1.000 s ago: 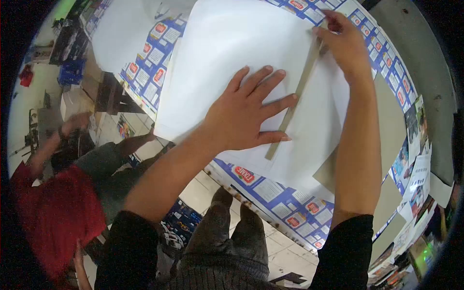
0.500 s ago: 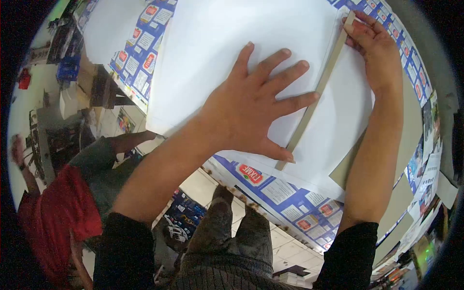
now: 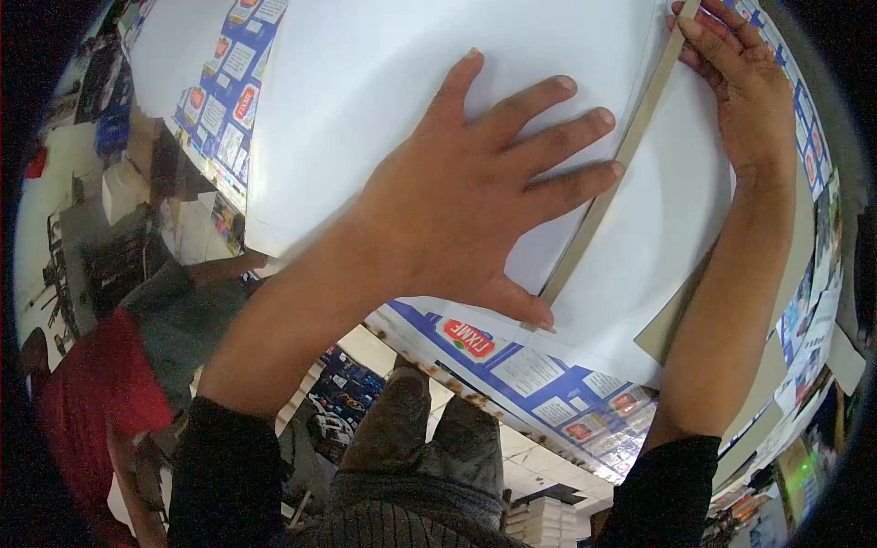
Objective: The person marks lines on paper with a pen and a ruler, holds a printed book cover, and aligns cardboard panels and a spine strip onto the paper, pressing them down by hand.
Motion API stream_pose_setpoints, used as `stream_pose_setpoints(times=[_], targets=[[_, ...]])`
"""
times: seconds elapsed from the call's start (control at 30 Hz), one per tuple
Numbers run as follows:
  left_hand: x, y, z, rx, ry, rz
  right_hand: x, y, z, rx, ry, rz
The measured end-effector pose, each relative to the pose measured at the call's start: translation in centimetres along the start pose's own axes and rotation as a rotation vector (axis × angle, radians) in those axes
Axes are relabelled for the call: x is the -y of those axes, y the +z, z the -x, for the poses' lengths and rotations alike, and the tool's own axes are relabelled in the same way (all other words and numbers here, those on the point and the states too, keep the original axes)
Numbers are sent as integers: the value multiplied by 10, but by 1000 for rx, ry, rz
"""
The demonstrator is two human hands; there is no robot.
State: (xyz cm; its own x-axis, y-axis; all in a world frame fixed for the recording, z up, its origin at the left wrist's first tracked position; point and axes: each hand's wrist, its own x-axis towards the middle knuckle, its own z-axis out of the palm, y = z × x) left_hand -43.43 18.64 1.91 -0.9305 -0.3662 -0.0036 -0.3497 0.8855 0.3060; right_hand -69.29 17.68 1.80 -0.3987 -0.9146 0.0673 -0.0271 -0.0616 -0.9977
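A large sheet of white paper point(image 3: 338, 119) lies in front of me. Across its right part runs a narrow grey-beige strip point(image 3: 645, 108), slanting from lower left to upper right. My left hand point(image 3: 457, 187) rests on the paper with its fingers spread; its thumb and one fingertip touch the strip. At the strip's far end my right hand point(image 3: 735, 64) grips it between thumb and fingers. Under the white paper lie printed blue sheets point(image 3: 534, 361) with red labels. A piece of grey board point(image 3: 665, 331) shows partly beneath my right forearm.
To the left stands a person in a red shirt point(image 3: 105, 384), near the table's edge. More grey board and papers point(image 3: 808, 329) lie along the right side. Below the table, the floor holds a dark printed pile point(image 3: 343, 397) and a white stack point(image 3: 545, 522).
The view has shifted slightly, so both hands and the strip sit a little differently in it. My left hand stays spread on the paper, and my right hand still grips the strip's far end.
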Motion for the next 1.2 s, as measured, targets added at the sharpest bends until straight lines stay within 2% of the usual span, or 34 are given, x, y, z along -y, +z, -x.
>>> stream_pose_setpoints(times=[0.1,0.17,0.37,0.6,0.8,0.9,0.97,1.1,1.13,1.2], targets=[[0,0,-1,4,-2,5,2,2,2,18,6,-28],[0,1,0,0,-5,10,5,8,5,-61,-22,109],[1,3,2,-16,-8,29,8,15,8,-105,-30,163],[1,2,1,-12,-6,10,5,11,8,-70,-36,135],[-1,-3,-1,18,-3,13,13,15,8,-134,-35,208],[-1,-6,-2,46,-9,10,12,3,1,-62,-3,254],[0,-6,-2,49,-3,9,11,-4,-10,-8,-133,717],[1,-5,-1,56,-6,42,5,-11,-10,8,-99,683],[1,-5,-2,68,-8,47,12,-7,-9,14,-18,697],[1,-6,-1,56,-9,59,8,-9,-10,14,-42,683]])
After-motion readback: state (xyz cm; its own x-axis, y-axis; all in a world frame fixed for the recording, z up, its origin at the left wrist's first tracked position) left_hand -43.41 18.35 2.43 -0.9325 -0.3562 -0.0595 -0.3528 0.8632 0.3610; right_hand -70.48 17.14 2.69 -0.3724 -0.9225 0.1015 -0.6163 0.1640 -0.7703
